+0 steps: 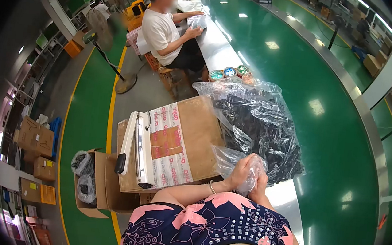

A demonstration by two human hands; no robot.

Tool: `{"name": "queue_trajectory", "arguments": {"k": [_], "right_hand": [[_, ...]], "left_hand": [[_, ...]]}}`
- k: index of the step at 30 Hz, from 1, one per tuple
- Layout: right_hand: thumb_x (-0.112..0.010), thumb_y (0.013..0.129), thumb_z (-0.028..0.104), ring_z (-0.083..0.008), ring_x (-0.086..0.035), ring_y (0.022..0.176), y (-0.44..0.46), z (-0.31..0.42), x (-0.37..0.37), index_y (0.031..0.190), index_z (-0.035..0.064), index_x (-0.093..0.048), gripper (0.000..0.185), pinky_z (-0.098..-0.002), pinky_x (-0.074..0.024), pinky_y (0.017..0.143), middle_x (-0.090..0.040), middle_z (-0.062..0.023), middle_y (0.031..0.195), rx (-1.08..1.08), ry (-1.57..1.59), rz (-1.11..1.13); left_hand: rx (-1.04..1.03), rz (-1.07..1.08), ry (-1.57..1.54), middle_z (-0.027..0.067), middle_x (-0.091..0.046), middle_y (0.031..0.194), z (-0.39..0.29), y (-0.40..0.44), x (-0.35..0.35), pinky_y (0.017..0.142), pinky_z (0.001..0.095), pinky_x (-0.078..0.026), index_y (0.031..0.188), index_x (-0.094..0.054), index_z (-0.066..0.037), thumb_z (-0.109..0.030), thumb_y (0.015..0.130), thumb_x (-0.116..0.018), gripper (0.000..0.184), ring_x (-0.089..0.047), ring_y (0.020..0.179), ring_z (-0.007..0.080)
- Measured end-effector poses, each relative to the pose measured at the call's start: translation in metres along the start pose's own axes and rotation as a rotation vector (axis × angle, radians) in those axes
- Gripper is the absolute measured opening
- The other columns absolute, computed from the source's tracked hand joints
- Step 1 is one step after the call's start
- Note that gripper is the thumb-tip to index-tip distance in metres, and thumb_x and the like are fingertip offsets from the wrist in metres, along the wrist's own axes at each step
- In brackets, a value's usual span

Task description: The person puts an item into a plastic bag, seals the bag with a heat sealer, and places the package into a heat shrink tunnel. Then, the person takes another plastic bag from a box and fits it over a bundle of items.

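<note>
Both of my hands are close together at the lower centre, around a small clear plastic bag (251,179). My left hand (240,170) has its fingers closed on the bag's left side, and a loose part of the plastic spreads out to the left. On the other side, my right hand (261,184) grips the same bag. What is inside the bag is hard to make out. Just beyond my hands lies a large clear bag of dark items (262,124). A taped cardboard box (199,137) stands to the left, with a white heat sealer (142,150) on top.
Three round containers (229,72) stand beyond the large bag. Farther along the table (213,44), a seated person (160,29) holds a plastic bag. An open carton (96,207) with bagged dark items is at the lower left, and a stand fan (125,82) is on the floor.
</note>
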State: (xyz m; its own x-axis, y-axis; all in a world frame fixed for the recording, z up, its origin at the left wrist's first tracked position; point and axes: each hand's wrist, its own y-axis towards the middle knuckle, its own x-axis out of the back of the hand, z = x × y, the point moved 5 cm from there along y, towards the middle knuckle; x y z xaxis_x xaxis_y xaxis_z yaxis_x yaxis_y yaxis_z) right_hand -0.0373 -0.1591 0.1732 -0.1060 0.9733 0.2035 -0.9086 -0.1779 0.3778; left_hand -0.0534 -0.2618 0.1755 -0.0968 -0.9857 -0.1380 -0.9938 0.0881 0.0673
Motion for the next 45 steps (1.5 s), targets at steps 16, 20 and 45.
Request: {"name": "queue_trajectory", "arguments": {"k": [16, 20, 45], "right_hand": [[-0.053, 0.084, 0.011, -0.0341, -0.064, 0.081, -0.001, -0.002, -0.001, 0.096, 0.0008, -0.061, 0.017, -0.0384, -0.0488, 0.071, -0.065, -0.0178, 0.089, -0.031, -0.006, 0.021], [-0.053, 0.084, 0.011, -0.0342, -0.064, 0.082, 0.000, 0.001, -0.001, 0.096, 0.0006, -0.061, 0.017, -0.0385, -0.0488, 0.072, -0.065, -0.0181, 0.090, -0.014, -0.006, 0.004], [-0.060, 0.084, 0.009, -0.0137, -0.060, 0.082, -0.004, -0.015, 0.000, 0.101, 0.0016, -0.064, 0.019, -0.0304, -0.0479, 0.071, -0.066, -0.0060, 0.089, -0.046, 0.032, -0.034]], "left_hand": [[0.001, -0.015, 0.044, 0.0016, -0.059, 0.085, 0.010, 0.000, 0.002, 0.072, 0.0246, -0.045, 0.099, -0.056, 0.000, -0.014, 0.089, -0.051, 0.018, -0.053, 0.081, 0.0085], [0.008, -0.077, 0.031, 0.0025, -0.060, 0.087, 0.019, -0.002, 0.004, 0.075, 0.0246, -0.046, 0.102, -0.056, 0.001, -0.014, 0.089, -0.051, 0.020, -0.055, 0.083, 0.0093], [-0.049, -0.035, 0.122, 0.0082, -0.060, 0.076, 0.005, 0.003, -0.001, 0.064, 0.0299, -0.046, 0.099, -0.054, 0.002, -0.023, 0.097, -0.040, 0.029, -0.054, 0.072, 0.0115]]}}
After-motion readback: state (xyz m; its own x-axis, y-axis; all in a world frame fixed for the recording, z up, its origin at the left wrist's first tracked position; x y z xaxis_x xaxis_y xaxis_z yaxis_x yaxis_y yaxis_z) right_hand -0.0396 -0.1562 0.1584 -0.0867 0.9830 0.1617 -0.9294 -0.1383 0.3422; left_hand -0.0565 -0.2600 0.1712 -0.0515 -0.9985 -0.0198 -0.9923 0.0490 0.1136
